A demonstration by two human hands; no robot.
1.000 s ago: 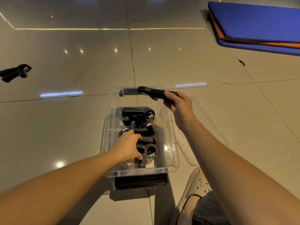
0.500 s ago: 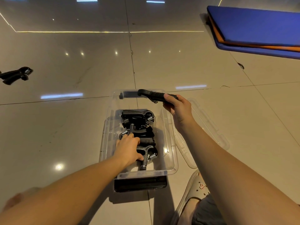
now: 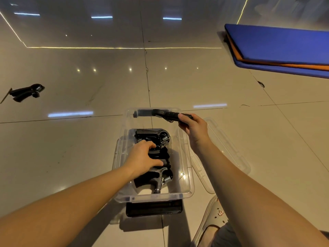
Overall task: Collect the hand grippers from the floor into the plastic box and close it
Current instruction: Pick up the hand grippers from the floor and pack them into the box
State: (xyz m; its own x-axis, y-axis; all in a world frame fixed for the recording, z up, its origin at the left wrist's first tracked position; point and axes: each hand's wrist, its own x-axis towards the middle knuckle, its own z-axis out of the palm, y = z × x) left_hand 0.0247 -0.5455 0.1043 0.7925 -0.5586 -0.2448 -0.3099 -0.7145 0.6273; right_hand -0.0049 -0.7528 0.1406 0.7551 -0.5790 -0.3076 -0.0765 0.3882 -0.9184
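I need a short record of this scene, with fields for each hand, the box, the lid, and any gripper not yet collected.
left hand: inside the box, on the boxed grippers; grip unclear
right hand: holds the held gripper over the box's far end
box: open, several grippers inside
lid: on the floor, right of the box
not yet collected: one floor gripper, far left
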